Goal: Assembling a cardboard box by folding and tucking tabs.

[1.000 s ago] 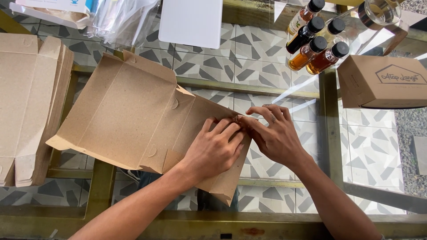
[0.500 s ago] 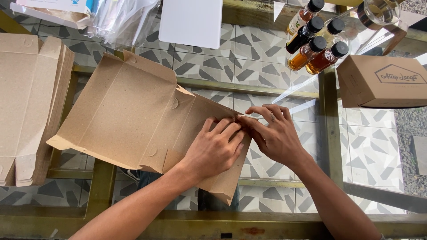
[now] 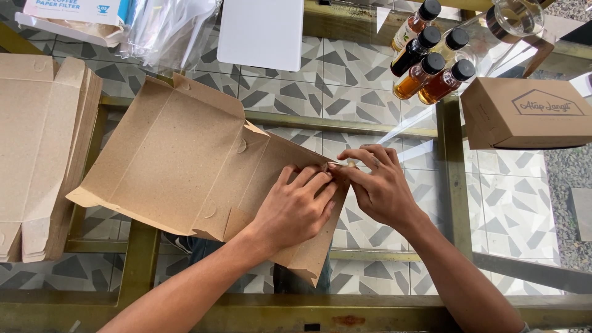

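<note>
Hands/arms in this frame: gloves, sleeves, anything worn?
Both bare: no gloves, and no rings or watch that show. The left hand and right hand run into bare forearms with no sleeves in view. Something pale, too small to identify, shows at the frame's bottom edge by the right arm.

Bare glass surface (image 3: 394,240) is lying open just right of the unfolded cardboard box blank (image 3: 179,166). Five small bottles (image 3: 431,58) and a closed cardboard box (image 3: 530,114) are crowding the far right; stacked flat blanks (image 3: 37,154) are blocking the left.
</note>
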